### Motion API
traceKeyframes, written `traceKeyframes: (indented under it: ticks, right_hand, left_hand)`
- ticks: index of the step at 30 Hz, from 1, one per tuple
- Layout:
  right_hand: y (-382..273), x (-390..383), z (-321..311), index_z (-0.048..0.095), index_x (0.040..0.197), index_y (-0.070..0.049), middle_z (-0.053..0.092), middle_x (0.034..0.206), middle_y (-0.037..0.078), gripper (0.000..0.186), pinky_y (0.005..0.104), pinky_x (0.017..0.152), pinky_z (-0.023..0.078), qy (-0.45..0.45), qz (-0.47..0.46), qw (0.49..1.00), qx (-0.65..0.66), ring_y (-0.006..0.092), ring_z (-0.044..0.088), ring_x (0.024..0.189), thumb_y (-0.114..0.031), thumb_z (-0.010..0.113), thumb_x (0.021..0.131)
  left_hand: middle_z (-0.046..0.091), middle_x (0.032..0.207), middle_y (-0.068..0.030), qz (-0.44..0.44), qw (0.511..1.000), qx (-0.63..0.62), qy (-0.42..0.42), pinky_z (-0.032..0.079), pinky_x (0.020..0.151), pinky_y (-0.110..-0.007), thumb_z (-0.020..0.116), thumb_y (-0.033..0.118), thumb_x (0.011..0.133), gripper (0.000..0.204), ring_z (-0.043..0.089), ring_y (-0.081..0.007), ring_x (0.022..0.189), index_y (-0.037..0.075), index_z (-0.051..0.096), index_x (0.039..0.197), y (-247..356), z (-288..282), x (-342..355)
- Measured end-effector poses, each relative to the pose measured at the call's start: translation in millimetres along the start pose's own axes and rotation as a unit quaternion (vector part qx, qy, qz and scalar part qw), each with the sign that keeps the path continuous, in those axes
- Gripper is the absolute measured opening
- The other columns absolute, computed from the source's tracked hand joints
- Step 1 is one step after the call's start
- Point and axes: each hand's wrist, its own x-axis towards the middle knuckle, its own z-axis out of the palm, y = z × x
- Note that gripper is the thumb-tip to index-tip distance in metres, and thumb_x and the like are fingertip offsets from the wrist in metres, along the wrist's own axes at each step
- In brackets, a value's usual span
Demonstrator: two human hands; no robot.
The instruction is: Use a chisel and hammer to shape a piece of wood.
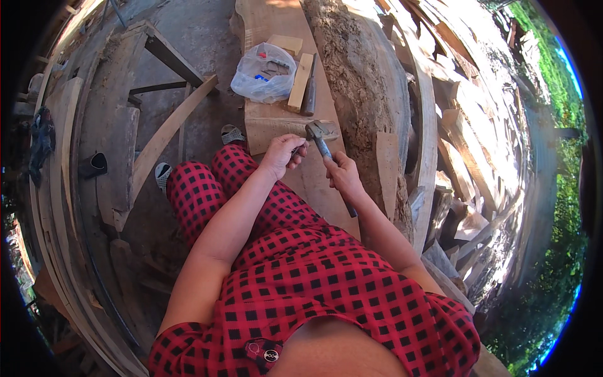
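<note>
My right hand [343,173] grips a hammer [324,148] partway along its handle, with the metal head pointing away from me over the wooden plank [276,19]. Just left of the hammer head, my left hand [286,154] is closed, its fingertips pinched together. Whatever sits between them is too small to make out. Beyond both hands, a clear plastic bag [243,81] lies on the plank with small metal pieces and a blue item inside. Beside the bag are a narrow wooden block [300,83] and a dark, flat tool [309,94]. Another wood block [286,44] lies behind them.
A rough-barked log slab [352,69] runs along the plank's right side. Split timber and offcuts [465,157] pile up farther right. On the left stand a wooden frame [169,116], long boards [69,151] and a dark cup-shaped object [94,164]. My legs straddle beside the plank.
</note>
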Motion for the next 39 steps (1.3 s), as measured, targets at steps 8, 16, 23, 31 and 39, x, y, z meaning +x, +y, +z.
traceKeyframes:
  ticks: [8, 16, 23, 31, 39]
  right_hand:
    - [-13, -12, -13, 0.052, 0.081, -0.003, 0.048, 0.058, 0.0, 0.023, 0.021, 0.038, 0.034, 0.02, 0.02, 0.995, 0.096, 0.0057, 0.042, 0.041, -0.025, 0.058, 0.088]
    - [-22, -15, -39, 0.054, 0.086, -0.004, 0.05, 0.06, -0.001, 0.021, 0.0187, 0.039, 0.033, 0.069, -0.005, 0.992, 0.104, 0.004, 0.043, 0.042, -0.025, 0.058, 0.089]
    - [-17, -8, -43, 0.054, 0.085, -0.004, 0.05, 0.06, -0.001, 0.021, 0.0186, 0.039, 0.034, 0.073, 0.008, 0.99, 0.121, 0.0038, 0.044, 0.042, -0.025, 0.058, 0.089]
    - [-21, 10, -39, 0.051, 0.08, -0.003, 0.049, 0.06, 0.0, 0.023, 0.0215, 0.039, 0.036, 0.049, 0.002, 0.992, 0.112, 0.0051, 0.043, 0.045, -0.023, 0.059, 0.088]
    - [-23, 16, -38, 0.051, 0.078, -0.002, 0.049, 0.061, 0.001, 0.024, 0.0226, 0.039, 0.036, 0.04, 0.0, 0.993, 0.11, 0.0061, 0.044, 0.047, -0.023, 0.059, 0.087]
  left_hand:
    - [0.055, 0.063, 0.0014, 0.111, 0.969, 0.214, 0.055, 0.035, 0.043, -0.019, 0.066, 0.016, 0.081, 0.013, 0.046, -0.0043, 0.051, 0.004, 0.065, 0.079, -2, 6, 23]
    - [0.064, 0.068, -0.0069, 0.163, 0.889, 0.42, 0.083, 0.046, 0.061, -0.029, 0.064, 0.023, 0.08, 0.023, 0.059, -0.0141, 0.061, 0.003, 0.068, 0.09, -7, 19, 73]
    - [0.067, 0.08, -0.0131, 0.162, 0.842, 0.508, 0.084, 0.048, 0.069, -0.032, 0.063, 0.028, 0.08, 0.03, 0.065, -0.0199, 0.073, 0.004, 0.068, 0.097, -5, 33, 78]
    - [0.066, 0.084, -0.0151, 0.159, 0.836, 0.518, 0.089, 0.048, 0.072, -0.038, 0.061, 0.032, 0.078, 0.026, 0.063, -0.0309, 0.079, 0.013, 0.07, 0.094, -9, 27, 86]
    - [0.065, 0.083, -0.0139, 0.143, 0.829, 0.535, 0.076, 0.048, 0.071, -0.038, 0.061, 0.034, 0.078, 0.027, 0.063, -0.0309, 0.078, 0.014, 0.07, 0.092, -7, 25, 89]
